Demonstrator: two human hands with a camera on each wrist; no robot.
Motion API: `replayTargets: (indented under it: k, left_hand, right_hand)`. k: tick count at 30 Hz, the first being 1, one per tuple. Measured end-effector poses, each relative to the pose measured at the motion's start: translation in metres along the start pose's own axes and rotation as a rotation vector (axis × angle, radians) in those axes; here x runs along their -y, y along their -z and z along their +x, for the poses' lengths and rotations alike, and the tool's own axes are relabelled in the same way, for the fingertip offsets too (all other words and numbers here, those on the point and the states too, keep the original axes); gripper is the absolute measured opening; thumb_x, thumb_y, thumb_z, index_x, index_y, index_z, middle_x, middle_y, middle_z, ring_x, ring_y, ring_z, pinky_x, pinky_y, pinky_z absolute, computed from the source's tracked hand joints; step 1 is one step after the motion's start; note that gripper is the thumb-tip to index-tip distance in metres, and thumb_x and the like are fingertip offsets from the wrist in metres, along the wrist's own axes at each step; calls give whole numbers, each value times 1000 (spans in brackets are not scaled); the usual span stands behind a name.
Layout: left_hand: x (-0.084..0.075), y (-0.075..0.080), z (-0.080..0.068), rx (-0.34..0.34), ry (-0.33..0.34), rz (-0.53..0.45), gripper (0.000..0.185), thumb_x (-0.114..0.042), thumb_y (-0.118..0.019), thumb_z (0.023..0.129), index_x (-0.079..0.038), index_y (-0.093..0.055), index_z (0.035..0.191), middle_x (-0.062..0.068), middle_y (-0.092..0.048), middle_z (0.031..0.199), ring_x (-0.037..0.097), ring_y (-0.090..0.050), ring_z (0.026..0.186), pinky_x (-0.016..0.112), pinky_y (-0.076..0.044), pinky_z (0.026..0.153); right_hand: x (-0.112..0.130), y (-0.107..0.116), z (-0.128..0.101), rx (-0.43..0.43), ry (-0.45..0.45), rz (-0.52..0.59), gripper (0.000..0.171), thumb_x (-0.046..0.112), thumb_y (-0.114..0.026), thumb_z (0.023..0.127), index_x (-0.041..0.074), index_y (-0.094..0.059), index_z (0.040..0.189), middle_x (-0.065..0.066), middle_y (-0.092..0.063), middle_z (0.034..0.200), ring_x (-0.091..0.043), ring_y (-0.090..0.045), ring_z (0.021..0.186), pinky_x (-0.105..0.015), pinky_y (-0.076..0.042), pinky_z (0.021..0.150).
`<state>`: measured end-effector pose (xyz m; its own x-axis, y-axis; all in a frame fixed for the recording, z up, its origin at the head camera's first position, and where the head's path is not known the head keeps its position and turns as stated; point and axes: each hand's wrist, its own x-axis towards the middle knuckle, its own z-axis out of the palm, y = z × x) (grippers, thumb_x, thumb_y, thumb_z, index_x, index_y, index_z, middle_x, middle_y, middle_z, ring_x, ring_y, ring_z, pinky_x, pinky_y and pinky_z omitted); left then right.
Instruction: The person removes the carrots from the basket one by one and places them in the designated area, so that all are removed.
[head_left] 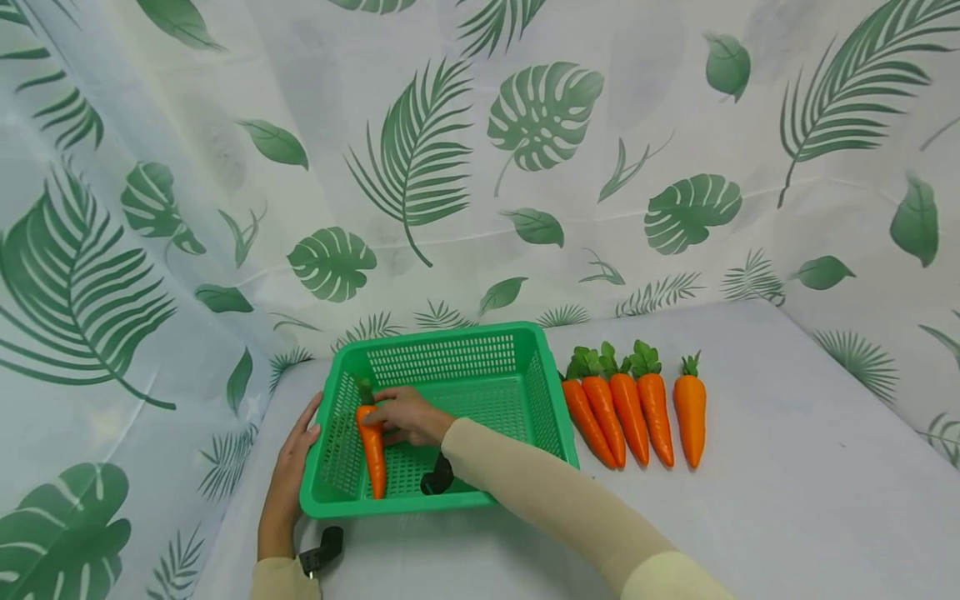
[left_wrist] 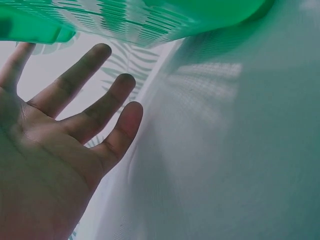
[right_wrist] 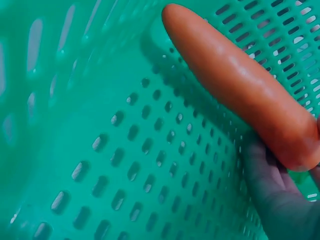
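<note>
Left hand: I've got my left hand point(head_left: 288, 471) flat against the basket's outer left wall, fingers straight and spread, gripping nothing. The left wrist view shows the open palm point(left_wrist: 55, 150) just under the green rim.

Right hand: my right hand point(head_left: 407, 415) is down inside the basket, fingers curled round the thick end of the carrot. The right wrist view shows only part of the palm point(right_wrist: 275, 195) under it, so how firm the grip is I cannot tell.

Carrot in hand: the carrot point(head_left: 372, 450) is inside the basket, along its left wall, tip towards me. In the right wrist view its body point(right_wrist: 240, 85) lies close to the perforated floor; touching or just above, I can't say.

Basket: the green basket point(head_left: 450, 333) sits on the white cloth, near the left edge of the table point(head_left: 787, 467).

Carrot row: five more carrots point(head_left: 633, 408) lie side by side just right of the basket, leaves pointing away from me.

Risk one: as I judge it, the left hand only presses, so a shove from inside could slide the basket.

Risk two: the tip could snag in a wall slot.

Risk three: my forearm crosses the near rim; lifting carelessly could tip the basket.
</note>
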<state>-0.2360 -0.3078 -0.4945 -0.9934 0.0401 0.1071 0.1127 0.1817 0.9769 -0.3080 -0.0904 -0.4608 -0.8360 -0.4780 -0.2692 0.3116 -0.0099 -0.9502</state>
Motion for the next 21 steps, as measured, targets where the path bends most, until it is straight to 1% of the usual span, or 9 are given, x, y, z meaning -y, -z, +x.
replayTargets:
  k: [5,10,17,21]
  left_hand:
    - [0,0,0,3,3,-6,58,-42,-33,119,-25,-23,174,11,-28,171,12,-58,122,27,-53,91]
    - [-1,0,-1,9,0,-7,58,-40,-32,119,-24,-22,174,10,-26,172,11,-56,123,26,-52,91]
    - [-2,-1,-1,8,9,-4,58,-40,-32,119,-24,-22,174,10,-27,171,11,-57,121,26,-52,91]
    - [-3,-2,0,8,15,9,58,-41,-31,119,-24,-22,174,9,-26,172,10,-54,124,24,-51,92]
  right_hand:
    - [-2,-1,2,-13,38,-48,56,1,-75,97,0,-58,151,-19,-70,116,-36,-73,102,-50,-61,86]
    - [-1,-1,2,-2,67,-93,54,3,-76,98,1,-60,150,-16,-70,112,-34,-74,96,-49,-61,83]
    - [2,0,0,12,77,-116,52,3,-76,98,0,-61,148,-16,-69,111,-33,-74,96,-50,-62,82]
    - [5,1,0,8,77,-129,51,4,-76,98,-1,-62,146,-15,-69,110,-32,-74,95,-51,-61,84]
